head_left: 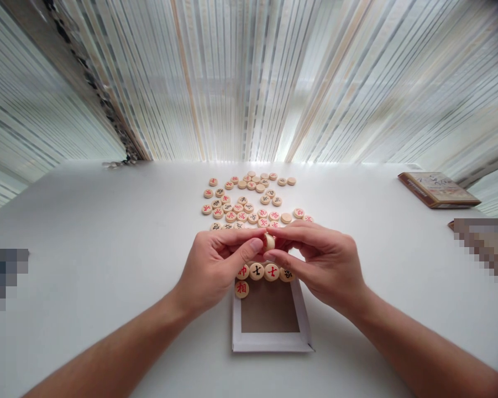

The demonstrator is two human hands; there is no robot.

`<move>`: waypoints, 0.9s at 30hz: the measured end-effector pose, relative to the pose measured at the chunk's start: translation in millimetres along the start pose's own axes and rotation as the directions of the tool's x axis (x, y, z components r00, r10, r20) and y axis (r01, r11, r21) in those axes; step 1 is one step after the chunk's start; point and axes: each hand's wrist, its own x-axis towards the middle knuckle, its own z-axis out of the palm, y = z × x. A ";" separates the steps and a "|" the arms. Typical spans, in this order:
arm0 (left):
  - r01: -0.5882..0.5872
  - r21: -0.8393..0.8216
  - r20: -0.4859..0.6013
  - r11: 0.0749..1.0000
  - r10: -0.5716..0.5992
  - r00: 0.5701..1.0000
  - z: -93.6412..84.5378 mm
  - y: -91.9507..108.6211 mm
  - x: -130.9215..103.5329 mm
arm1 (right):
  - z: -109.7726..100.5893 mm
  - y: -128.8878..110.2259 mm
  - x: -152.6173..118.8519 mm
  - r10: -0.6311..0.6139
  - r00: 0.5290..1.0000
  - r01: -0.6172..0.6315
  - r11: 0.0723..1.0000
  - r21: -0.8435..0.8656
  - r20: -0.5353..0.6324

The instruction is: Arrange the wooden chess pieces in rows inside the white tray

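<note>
- So the held piece [269,241] is up above the far end of the tray [269,341], tipped on edge, pale rim showing. Probably easier to turn that way.
- Left hand [211,265], over the tray's left side: thumb and fingertips pinching that piece.
- Right hand [329,260], over the tray's right side: thumb and fingertips closed in on the same piece. Can't tell which hand carries more of the weight. My guess is two hands because it's small and round.
- Inside the tray, a row of four lettered pieces [256,271] runs side by side across it, likely because the width fits them snugly. One red-lettered piece [242,289] lies just nearer, by the tray's left wall.
- Loose pieces [253,217] are spread beyond the tray, mostly flat, so many characters are readable.
- Brown box [439,189] sits well right of and beyond the tray.
</note>
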 end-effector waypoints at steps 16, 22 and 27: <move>-0.076 0.027 -0.024 0.997 0.076 0.997 -2.8 -2.9 -3.1 | 2.5 -1.8 -0.6 0.339 0.937 -0.347 0.882 0.320 0.084; -0.057 0.064 -0.029 0.996 0.059 0.998 -2.3 -6.5 -2.2 | 4.7 -2.1 -5.0 -0.029 0.998 0.023 0.991 -0.128 -0.048; -0.006 -0.037 0.046 0.999 0.007 0.999 -0.1 -6.7 -2.5 | 2.9 -1.7 -4.4 -0.240 0.971 0.227 0.930 -0.290 -0.009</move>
